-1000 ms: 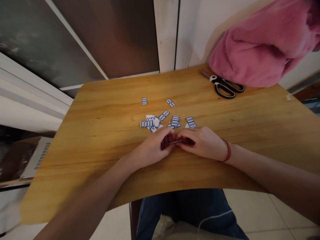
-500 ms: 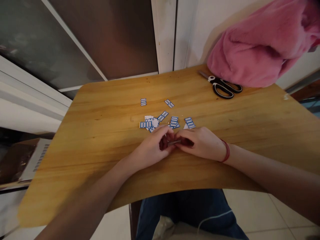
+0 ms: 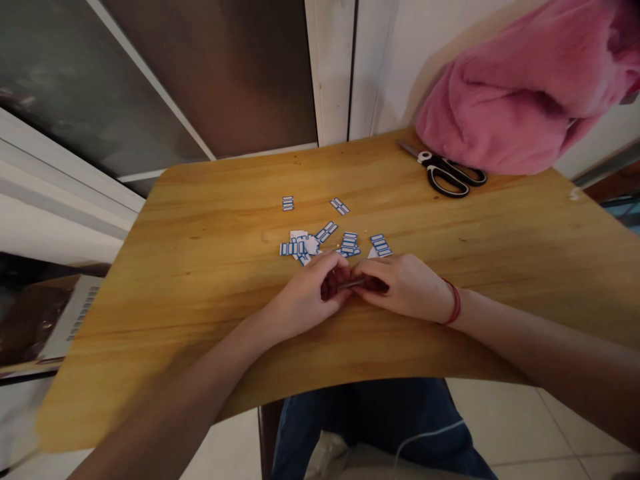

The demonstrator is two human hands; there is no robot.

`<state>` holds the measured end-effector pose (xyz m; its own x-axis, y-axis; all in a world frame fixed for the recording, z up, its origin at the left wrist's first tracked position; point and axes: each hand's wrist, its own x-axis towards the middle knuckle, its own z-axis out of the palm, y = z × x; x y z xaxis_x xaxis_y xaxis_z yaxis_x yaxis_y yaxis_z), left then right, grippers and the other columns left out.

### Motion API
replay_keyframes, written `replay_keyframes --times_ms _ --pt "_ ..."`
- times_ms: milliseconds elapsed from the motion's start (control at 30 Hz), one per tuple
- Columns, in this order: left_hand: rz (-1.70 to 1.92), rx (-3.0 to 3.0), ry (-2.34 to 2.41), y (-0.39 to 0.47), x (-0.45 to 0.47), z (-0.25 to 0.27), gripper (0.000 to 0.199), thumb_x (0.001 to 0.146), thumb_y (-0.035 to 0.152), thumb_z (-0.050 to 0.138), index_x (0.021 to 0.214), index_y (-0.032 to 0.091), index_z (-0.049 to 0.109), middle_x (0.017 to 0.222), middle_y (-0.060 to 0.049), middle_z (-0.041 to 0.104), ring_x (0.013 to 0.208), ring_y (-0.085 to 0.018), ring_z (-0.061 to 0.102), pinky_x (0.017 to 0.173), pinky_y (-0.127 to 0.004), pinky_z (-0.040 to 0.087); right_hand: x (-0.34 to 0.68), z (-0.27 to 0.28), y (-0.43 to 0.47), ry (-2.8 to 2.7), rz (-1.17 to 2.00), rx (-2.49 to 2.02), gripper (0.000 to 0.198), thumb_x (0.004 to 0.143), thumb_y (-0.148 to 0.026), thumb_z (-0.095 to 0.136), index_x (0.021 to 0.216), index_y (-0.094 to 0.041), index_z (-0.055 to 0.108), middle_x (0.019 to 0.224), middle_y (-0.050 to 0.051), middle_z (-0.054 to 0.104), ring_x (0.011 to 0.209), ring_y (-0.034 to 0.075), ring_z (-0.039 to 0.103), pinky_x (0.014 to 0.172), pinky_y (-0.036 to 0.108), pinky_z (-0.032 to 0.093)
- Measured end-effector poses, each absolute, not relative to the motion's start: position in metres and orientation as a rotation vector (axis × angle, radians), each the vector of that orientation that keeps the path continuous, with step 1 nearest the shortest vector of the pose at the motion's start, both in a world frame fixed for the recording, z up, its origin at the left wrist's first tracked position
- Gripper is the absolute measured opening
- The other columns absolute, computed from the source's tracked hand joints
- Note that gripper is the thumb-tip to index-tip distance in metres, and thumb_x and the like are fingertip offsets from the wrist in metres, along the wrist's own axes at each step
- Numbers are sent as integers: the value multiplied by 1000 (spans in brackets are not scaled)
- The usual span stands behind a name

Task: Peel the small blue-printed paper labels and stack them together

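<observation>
My left hand (image 3: 305,297) and my right hand (image 3: 407,287) rest together on the wooden table (image 3: 200,280), fingers curled toward each other. Between them they pinch a small thin grey piece (image 3: 351,283); what it is cannot be made out. Just beyond my fingers lies a scatter of several small blue-and-white paper labels (image 3: 325,243). Two more labels (image 3: 289,203) lie apart farther back. A red string circles my right wrist (image 3: 454,303).
Black-handled scissors (image 3: 447,173) lie at the table's back right, beside a pink fluffy garment (image 3: 530,93). A wall and a dark glass panel stand behind the table. My blue-trousered legs show under the near edge. A box sits low on the left.
</observation>
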<state>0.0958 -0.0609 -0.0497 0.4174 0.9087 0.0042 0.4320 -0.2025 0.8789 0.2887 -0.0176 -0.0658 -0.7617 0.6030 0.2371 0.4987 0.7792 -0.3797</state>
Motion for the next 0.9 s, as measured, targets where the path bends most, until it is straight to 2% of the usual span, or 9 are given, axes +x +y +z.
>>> replay_keyframes --times_ms 900 --pt "653 1830 1203 -60 96 -48 6 82 14 53 79 18 49 74 3 45 61 -9 43 55 -20 39 290 -65 -17 -2633 470 -865 14 84 -31 56 87 -20 63 72 0 65 61 11 57 57 21 36"
